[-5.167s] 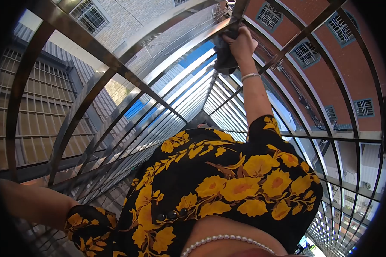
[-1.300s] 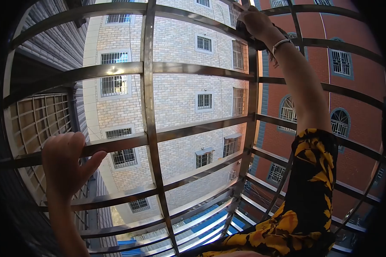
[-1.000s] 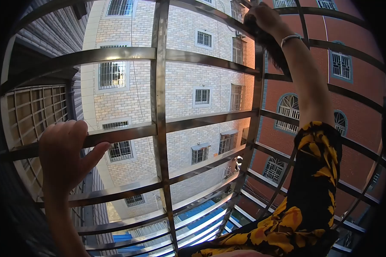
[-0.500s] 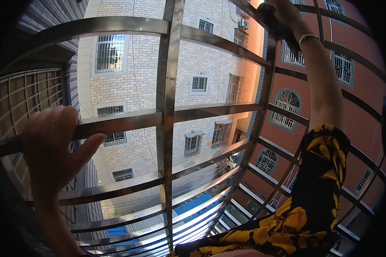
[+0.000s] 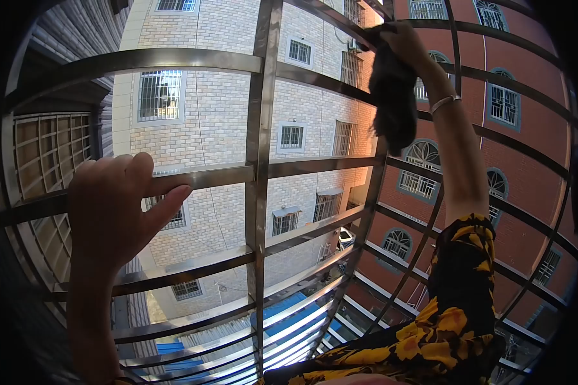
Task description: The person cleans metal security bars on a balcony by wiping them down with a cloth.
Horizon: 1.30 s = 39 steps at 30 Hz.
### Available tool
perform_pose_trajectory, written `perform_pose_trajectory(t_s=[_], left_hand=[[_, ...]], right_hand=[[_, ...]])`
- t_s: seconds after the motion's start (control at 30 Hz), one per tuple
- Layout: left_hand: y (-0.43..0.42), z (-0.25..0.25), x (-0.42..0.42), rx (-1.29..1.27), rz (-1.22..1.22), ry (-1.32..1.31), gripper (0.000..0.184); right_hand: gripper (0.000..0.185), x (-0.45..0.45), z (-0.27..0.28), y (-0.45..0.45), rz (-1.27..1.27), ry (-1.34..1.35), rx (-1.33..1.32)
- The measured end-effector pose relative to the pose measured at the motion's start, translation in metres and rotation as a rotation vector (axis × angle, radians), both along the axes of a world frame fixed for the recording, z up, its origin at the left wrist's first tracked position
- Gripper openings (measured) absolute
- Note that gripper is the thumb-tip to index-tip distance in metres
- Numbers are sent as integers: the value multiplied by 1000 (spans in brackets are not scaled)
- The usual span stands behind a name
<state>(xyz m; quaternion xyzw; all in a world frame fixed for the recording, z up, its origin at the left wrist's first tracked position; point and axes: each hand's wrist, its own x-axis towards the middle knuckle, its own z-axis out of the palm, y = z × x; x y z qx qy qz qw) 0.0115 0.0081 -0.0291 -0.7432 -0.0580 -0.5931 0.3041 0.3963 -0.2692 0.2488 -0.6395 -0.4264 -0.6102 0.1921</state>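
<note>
Progress: work on the metal grille [image 5: 255,212] was judged to be under way, with the dark cloth [image 5: 395,102] not yet put down; what had been covered and what was left could not be told, no clear difference being shown between bars
Cloth place: it was held up at the right, near the corner post [image 5: 366,224], lower end hanging below the hand, top close to the upper bar [image 5: 334,20]; firm contact could not be confirmed
Right hand [image 5: 402,45]: was raised high, arm stretched up and forward; the cloth's upper part was grasped in the fingers
Left hand [image 5: 112,208]: was placed lower, at the left; the middle bar [image 5: 205,176] was gripped, fingers curled over its top, thumb set at its lower edge
Right arm: a bracelet [image 5: 444,102] was worn near the wrist; the upper arm was covered by a flowered sleeve [image 5: 462,282]
</note>
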Motion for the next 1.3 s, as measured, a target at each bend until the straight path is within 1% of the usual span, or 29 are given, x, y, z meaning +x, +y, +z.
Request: perform_pose_trajectory(t_s=[0.03,0.07,0.1,0.13,0.17,0.23,0.3,0.33,0.37,0.4,0.43,0.47,0.5,0.53,0.57,0.6,0.67,0.77,0.83,0.9,0.97,1.03,1.07,1.1,1.17,1.2,1.23,1.27,1.3], left_hand=[[0,1,-1,-37,1,23,43],[-1,2,-3,-21,0,26,43],[0,2,-4,-9,-3,21,42],[-1,2,-5,4,-3,13,42],[-3,1,-5,23,6,2,42],[-4,0,-4,-32,7,49,41],[-5,1,-6,-37,27,53,41],[-5,1,-7,-68,22,73,41],[-6,2,-6,-98,13,94,41],[-7,3,-6,-93,22,94,41],[-7,3,-7,-86,25,89,40],[-8,2,-7,-79,29,83,40],[-9,2,-8,-73,37,79,40],[-9,2,-8,-64,40,73,40],[-10,2,-8,-56,44,70,40],[-9,0,-8,-72,50,77,40],[-9,0,-7,-43,75,65,41],[-5,-1,-5,-21,92,61,43],[-4,1,-6,-22,100,56,44],[-2,2,-6,-16,97,76,45],[-2,1,-6,-28,99,69,46],[-2,1,-9,-101,99,118,41],[1,1,-9,-87,102,114,40],[3,1,-8,-79,92,111,40],[1,2,-6,-27,92,84,45],[1,2,-6,-28,102,90,45],[0,2,-4,-24,102,94,45],[0,1,-5,-32,105,101,45],[0,2,-6,-37,114,102,45]], right_hand=[[29,-26,-17,14,71,-121,33],[29,-56,-35,26,221,-60,47],[26,-71,-48,37,379,-78,67],[30,-61,-54,51,608,-14,92],[27,-92,-80,52,693,-1,14],[24,-73,-84,57,725,-18,33],[23,-61,-69,33,812,-41,93],[23,-61,-56,15,665,-131,204],[27,-33,-29,-1,595,-249,362],[26,-23,-5,-25,521,-304,367],[25,-23,12,-41,507,-240,437],[40,-16,30,-56,338,-323,544],[40,-28,34,-53,345,-326,551],[27,-46,38,-44,324,-399,769],[22,-62,42,-37,300,-467,986],[22,-70,46,-34,308,-464,991],[25,-82,54,-28,205,-489,973],[24,-88,75,-10,260,-509,1011],[22,-73,91,4,306,-545,1017],[22,-51,95,19,364,-457,802],[36,-2,85,29,140,-224,514],[54,-27,53,18,192,69,200],[74,-34,43,19,205,141,229],[74,-30,50,12,196,136,237],[82,-13,63,-9,260,78,-134],[72,-26,56,-18,120,74,-228],[72,-12,57,-19,120,78,-224],[65,9,58,-17,82,-198,-194],[63,16,58,-14,46,-478,-155]])
